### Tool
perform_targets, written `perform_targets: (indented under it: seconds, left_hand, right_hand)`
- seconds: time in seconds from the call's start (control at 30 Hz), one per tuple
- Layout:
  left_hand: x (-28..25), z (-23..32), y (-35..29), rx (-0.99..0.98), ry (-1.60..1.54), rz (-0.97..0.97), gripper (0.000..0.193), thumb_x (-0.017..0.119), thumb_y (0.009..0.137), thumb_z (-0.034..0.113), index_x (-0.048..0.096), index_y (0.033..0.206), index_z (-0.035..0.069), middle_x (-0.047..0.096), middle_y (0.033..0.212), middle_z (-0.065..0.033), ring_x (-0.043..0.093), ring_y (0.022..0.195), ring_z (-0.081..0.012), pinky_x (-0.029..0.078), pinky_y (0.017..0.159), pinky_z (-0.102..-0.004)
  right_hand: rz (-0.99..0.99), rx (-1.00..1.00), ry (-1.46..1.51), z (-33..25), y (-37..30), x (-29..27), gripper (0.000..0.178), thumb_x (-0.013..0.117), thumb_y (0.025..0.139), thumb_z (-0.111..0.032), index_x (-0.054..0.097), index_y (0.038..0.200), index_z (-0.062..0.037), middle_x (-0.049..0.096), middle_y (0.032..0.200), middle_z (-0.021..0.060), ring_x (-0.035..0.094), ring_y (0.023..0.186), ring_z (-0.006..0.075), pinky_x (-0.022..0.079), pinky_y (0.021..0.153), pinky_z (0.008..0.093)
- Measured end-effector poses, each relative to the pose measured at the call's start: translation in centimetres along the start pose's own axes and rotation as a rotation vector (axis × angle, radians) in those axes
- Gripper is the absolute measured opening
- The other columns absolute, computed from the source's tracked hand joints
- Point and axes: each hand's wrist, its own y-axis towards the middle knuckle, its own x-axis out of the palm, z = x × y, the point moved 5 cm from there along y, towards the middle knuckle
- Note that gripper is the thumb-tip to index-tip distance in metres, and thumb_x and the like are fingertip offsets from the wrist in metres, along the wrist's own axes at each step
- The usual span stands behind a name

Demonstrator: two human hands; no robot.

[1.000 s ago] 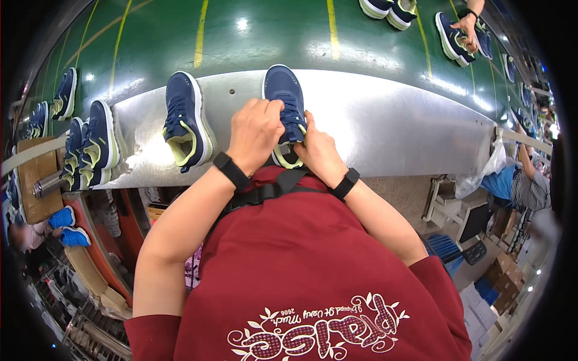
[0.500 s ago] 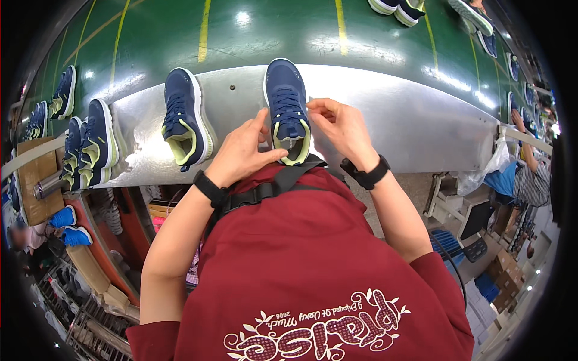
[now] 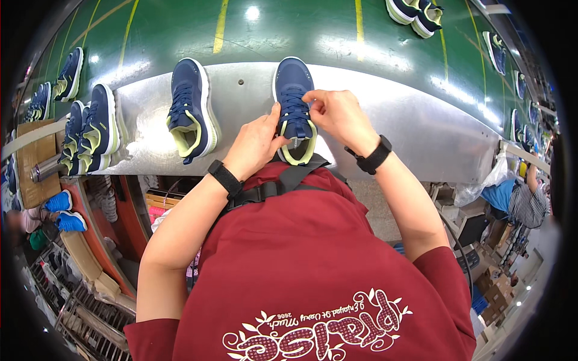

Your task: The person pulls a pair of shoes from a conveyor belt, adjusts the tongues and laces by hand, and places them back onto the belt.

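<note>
Pinching laces of navy shoe (image 3: 293, 90) with both hands. Shoe lies sole down on metal worktop (image 3: 409, 129), toe pointing away, heel at near edge just above red shirt. Left hand (image 3: 256, 144) against shoe's left side, thumb up by laces, fingers curled. Right hand (image 3: 337, 111) over tongue, fingertips closed on lace, probably; grip partly hidden. Second navy shoe (image 3: 188, 108) well left on same worktop. Green belt (image 3: 271, 30) beyond.
</note>
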Motion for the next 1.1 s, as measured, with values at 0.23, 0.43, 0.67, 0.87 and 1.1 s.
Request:
perform_targets:
  seconds: [0.23,0.43,0.67,0.87,1.1]
  left_hand:
    - [0.2,-0.2,-0.1,-0.015,-0.001,0.037,0.066,0.068,0.080,0.012,0.033,0.133,-0.008,0.060,0.094,-0.0210,0.060,0.088,-0.0374,0.048,0.074,-0.0429]
    - [0.0,-0.3,-0.1,-0.032,-0.076,0.036,0.063,0.069,0.079,0.014,0.036,0.130,-0.003,0.061,0.091,-0.0206,0.061,0.086,-0.0374,0.049,0.075,-0.0429]
    - [-0.2,-1.1,-0.6,0.054,-0.045,0.147,0.059,0.070,0.080,0.017,0.042,0.130,0.003,0.062,0.090,-0.0172,0.062,0.080,-0.0341,0.050,0.071,-0.0403]
    - [-4.4,0.6,-4.7,0.042,0.211,0.221,0.044,0.069,0.080,0.026,0.055,0.117,0.006,0.063,0.091,-0.0128,0.062,0.083,-0.0321,0.050,0.070,-0.0404]
    - [-9.1,-3.1,-9.9,-0.033,0.555,0.538,0.036,0.075,0.070,0.016,0.061,0.100,0.003,0.063,0.093,-0.0112,0.060,0.088,-0.0285,0.043,0.083,-0.0385]
  right_hand:
    - [0.430,-0.221,-0.253,-1.6,-2.4,1.4,0.031,0.060,0.074,0.001,0.060,0.105,-0.0052,0.059,0.074,0.0112,0.060,0.066,0.0289,0.049,0.061,0.0397]
    - [0.350,0.083,-0.059,-0.4,-4.0,-0.4,0.036,0.061,0.086,-0.014,0.054,0.119,-0.0005,0.061,0.106,0.0216,0.063,0.087,0.0360,0.052,0.074,0.0385]
    - [-0.118,0.329,0.412,0.8,-5.1,2.2,0.060,0.057,0.087,-0.017,0.035,0.139,0.0023,0.054,0.124,0.0282,0.058,0.112,0.0346,0.046,0.094,0.0380]
    - [-0.059,0.145,0.158,0.3,-5.3,4.0,0.081,0.057,0.078,-0.009,0.013,0.146,-0.0020,0.060,0.110,0.0295,0.061,0.102,0.0393,0.048,0.087,0.0406]
    - [0.088,0.295,0.010,1.1,-4.9,4.6,0.070,0.052,0.080,-0.007,0.025,0.144,-0.0061,0.058,0.072,0.0234,0.060,0.066,0.0388,0.045,0.064,0.0437]
